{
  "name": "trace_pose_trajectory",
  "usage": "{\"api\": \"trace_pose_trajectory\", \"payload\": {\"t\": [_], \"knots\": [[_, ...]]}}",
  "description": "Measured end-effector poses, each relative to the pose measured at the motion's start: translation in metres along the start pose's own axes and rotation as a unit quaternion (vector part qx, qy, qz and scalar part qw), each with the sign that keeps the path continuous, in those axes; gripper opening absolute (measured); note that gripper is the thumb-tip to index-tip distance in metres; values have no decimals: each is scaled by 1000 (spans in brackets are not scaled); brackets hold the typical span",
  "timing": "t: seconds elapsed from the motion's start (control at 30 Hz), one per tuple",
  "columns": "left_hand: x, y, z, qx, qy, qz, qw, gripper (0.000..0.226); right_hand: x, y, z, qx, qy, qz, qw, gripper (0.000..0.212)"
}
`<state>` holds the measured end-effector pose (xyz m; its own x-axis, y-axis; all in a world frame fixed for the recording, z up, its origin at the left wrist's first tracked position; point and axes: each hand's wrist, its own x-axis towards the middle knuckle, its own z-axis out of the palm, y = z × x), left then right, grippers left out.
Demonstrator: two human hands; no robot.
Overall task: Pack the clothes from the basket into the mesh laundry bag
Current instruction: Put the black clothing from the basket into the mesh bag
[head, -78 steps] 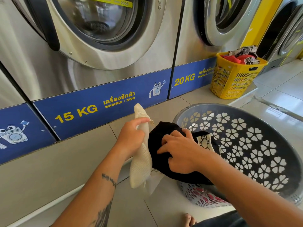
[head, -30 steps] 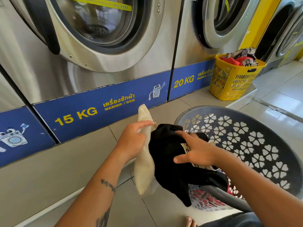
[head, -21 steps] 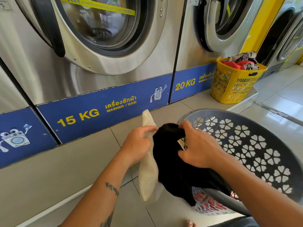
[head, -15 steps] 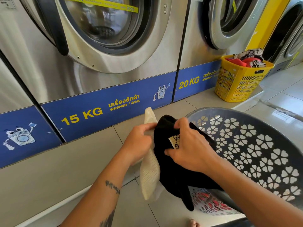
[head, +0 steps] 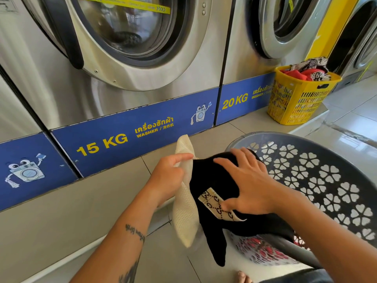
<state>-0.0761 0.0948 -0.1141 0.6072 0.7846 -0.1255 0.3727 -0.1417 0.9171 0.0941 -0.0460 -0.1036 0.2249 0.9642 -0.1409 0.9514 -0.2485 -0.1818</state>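
My left hand [head: 167,178] grips the rim of the cream mesh laundry bag [head: 184,211], which hangs down over the floor. A black garment [head: 212,190] with a beige patterned band bulges out of the bag's mouth and trails over the near rim of the grey basket [head: 326,180]. My right hand [head: 246,182] lies spread on the black garment, fingers straight, the thumb near the patterned band. Red cloth shows through the basket's cut-outs low down.
Steel washing machines [head: 122,58] with blue 15 KG and 20 KG panels stand just ahead on a tiled step. A yellow basket [head: 295,99] full of clothes sits at the back right. My toes [head: 242,277] show at the bottom edge.
My right hand, which was gripping the top of the black garment, has opened and now lies flat on it. The patterned band has slid lower. My left hand keeps its hold on the bag.
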Motion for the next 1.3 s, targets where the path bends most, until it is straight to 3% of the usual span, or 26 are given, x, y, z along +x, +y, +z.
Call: {"api": "trace_pose_trajectory", "payload": {"t": [0.1, 0.3, 0.57, 0.73, 0.83, 0.9, 1.03, 1.1, 1.2, 1.3], "knots": [[-2, 0, 3, 4, -14, 0, 1000, 64, 2, 7, 13, 42, -64, 53, 996, 106], [-7, 2, 11, 12, -28, -5, 1000, 65, 4, -3, 10, -29, 1, 23, 999, 72], [-6, 1, 12, 9, -29, -10, 999, 65, 1, -16, -4, -68, 27, 8, 997, 50], [-5, 1, 12, -8, -35, -1, 999, 63, 5, -23, -11, 68, 94, 15, 993, 23], [-5, 4, 14, -30, -26, 2, 999, 62, 11, -23, -6, 224, 159, 63, 960, 19], [-5, 6, 15, -53, -12, -1, 999, 62, 14, -26, 0, 285, 182, 85, 937, 20], [-7, 5, 16, -74, -14, -12, 997, 61, 15, -36, 12, 188, 66, -16, 980, 22], [-7, 3, 14, -63, -11, -23, 998, 62, 12, -32, 2, 105, 44, -45, 993, 37], [-7, 2, 11, -58, -8, -24, 998, 62, 4, -15, -10, 59, 46, 15, 997, 79], [-10, 4, 12, -53, -14, -20, 998, 60, -2, -7, 2, 60, -82, 64, 993, 101]]}}
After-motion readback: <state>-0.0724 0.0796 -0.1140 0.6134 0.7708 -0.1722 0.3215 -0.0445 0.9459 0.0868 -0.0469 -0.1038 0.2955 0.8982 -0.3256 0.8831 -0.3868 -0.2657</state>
